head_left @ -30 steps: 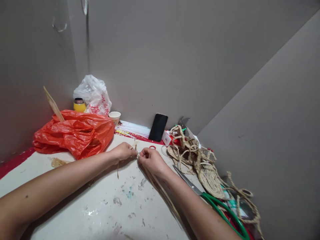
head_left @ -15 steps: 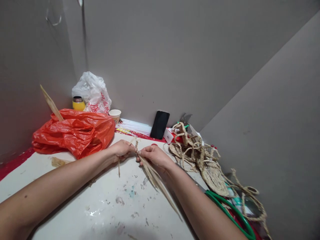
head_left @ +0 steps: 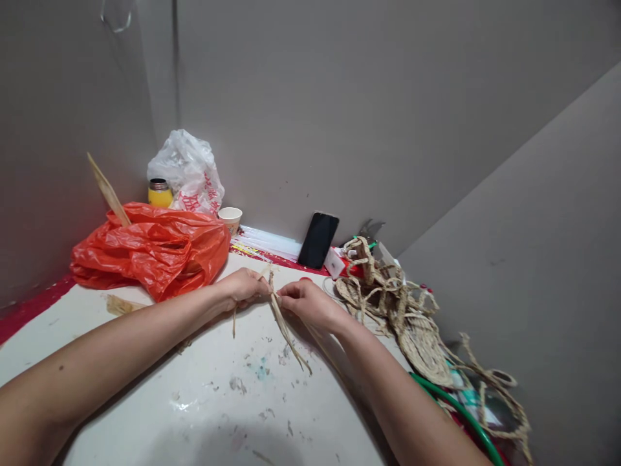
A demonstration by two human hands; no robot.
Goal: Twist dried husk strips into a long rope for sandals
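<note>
Left hand: the left hand (head_left: 245,288) is seen closed, its fingertips pinched on the upper part of a bundle of dried straw strips (head_left: 284,320), just above the table.
Right hand: the right hand (head_left: 308,303) is curled shut on the same straw strips, its fingertips meeting those of the left hand.
Straw strips: the strips are held between both hands near the middle of the table (head_left: 204,388); short ends stand up above the fingers, and long ends trail down toward the viewer, resting on the table.
Table: a pale surface marked with paint flecks and scraps is seen under both forearms.
Right of the hands: a pile of woven straw sandals (head_left: 402,310) with braided cords lies near the right hand; a green hose-like loop (head_left: 456,414) is partly hidden beneath it.
Behind the hands: a dark phone (head_left: 318,240) is propped against the grey wall, and a paper cup (head_left: 229,219) stands to its left.
Far left: an orange plastic bag (head_left: 150,249) lies crumpled, with a white plastic bag (head_left: 187,171) and a yellow jar (head_left: 160,193) behind it.
</note>
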